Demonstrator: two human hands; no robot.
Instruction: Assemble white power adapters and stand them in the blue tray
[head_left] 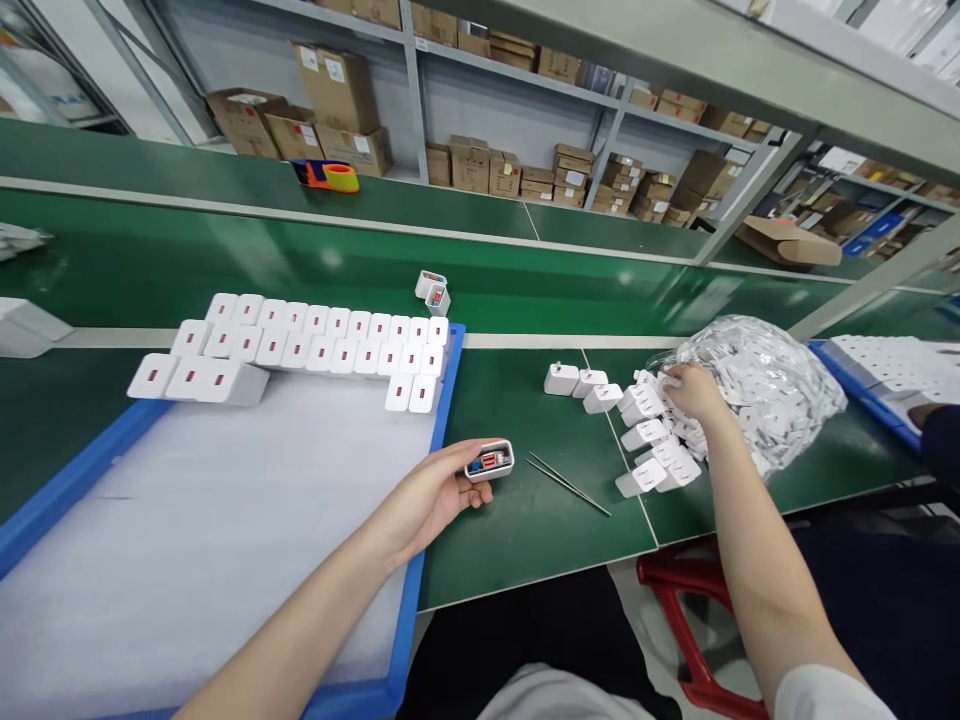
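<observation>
My left hand point(433, 497) is closed on a white charger shell point(489, 461) with red and blue ports showing, held just right of the blue tray's edge. My right hand point(694, 392) reaches into a pile of white charger parts point(651, 440) beside a clear plastic bag of more parts point(757, 385); its fingers curl down among them, and what they grip is hidden. Rows of finished white chargers point(315, 345) with red ports stand at the far end of the blue-rimmed tray point(448, 390), which is lined with a white sheet.
Thin metal tweezers point(568, 482) lie on the green table between my hands. Two loose chargers point(433, 292) sit on the conveyor behind the tray. A tape dispenser point(328, 175) stands further back. Cardboard boxes fill shelves. A red stool point(679, 610) is below. Another tray point(885, 375) lies at right.
</observation>
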